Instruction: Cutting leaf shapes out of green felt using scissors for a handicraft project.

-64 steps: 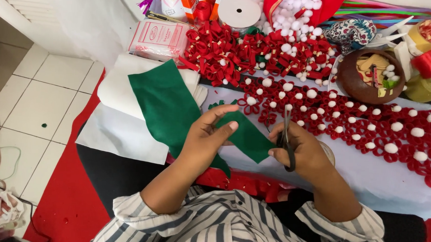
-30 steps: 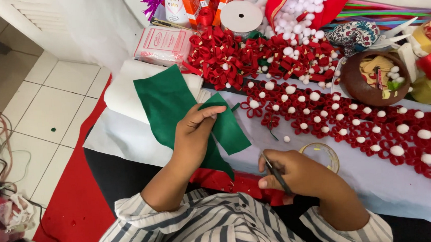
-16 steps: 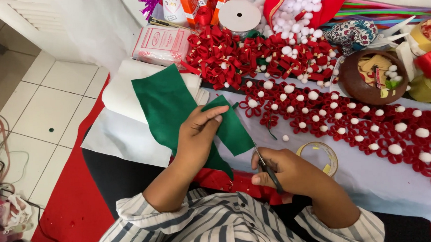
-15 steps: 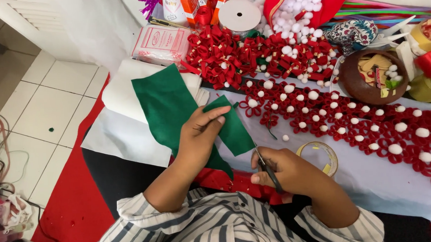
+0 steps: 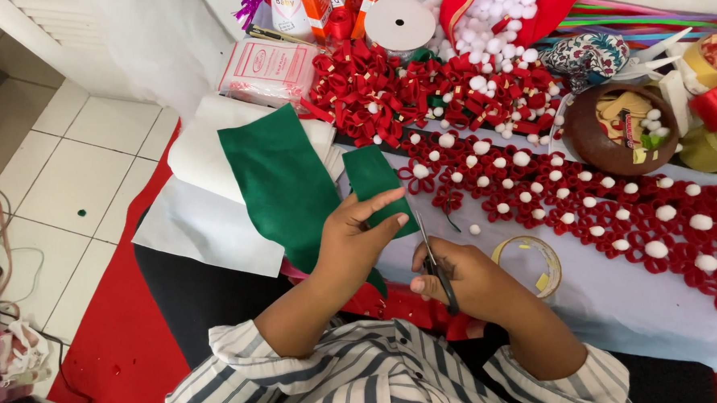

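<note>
My left hand pinches a small piece of green felt and lifts its far end up. My right hand grips a pair of scissors whose blades point up at the near edge of that piece. A larger green felt sheet lies to the left, draped over a roll of white felt. Both hands work above a pale cloth spread over my lap.
Rows of red ribbon flowers with white pompoms cover the cloth's far side. A tape roll lies right of my right hand. A brown bowl, a white ribbon spool and a pile of red bows sit behind. Tiled floor is at left.
The scissors have come up from low beside my lap to the edge of the small green piece. My left hand has raised and turned that piece more upright.
</note>
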